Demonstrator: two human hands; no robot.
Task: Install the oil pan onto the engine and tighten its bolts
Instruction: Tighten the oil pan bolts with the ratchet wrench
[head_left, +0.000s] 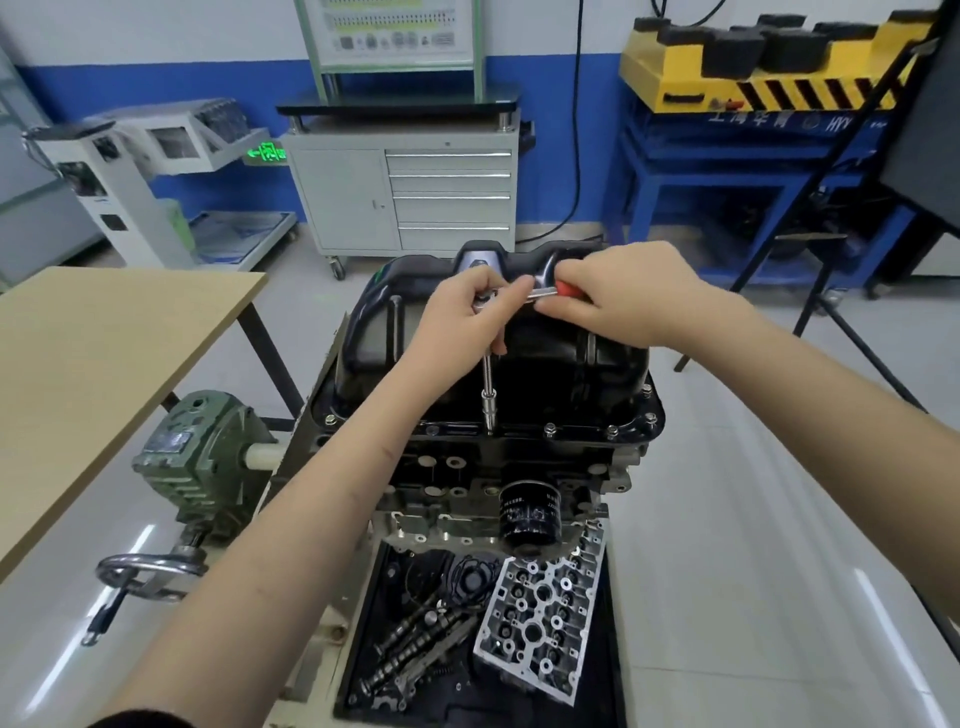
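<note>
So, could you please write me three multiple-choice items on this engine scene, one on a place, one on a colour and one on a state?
1. Where does the oil filter sit?
A. On the wooden table
B. On the engine's near side, below the oil pan
C. In the grey drawer cabinet

2. What colour is the ratchet handle grip?
A. Red
B. Green
C. Yellow

3. What is the socket extension doing?
A. Lying in the parts tray
B. Standing on a bolt at the oil pan's near flange
C. Hanging from the handwheel

Answers:
1 B: the black filter juts from the engine under the oil pan.
2 A: red shows beside the right hand.
3 B: its tip meets the flange, with the left hand on the ratchet head.
</note>
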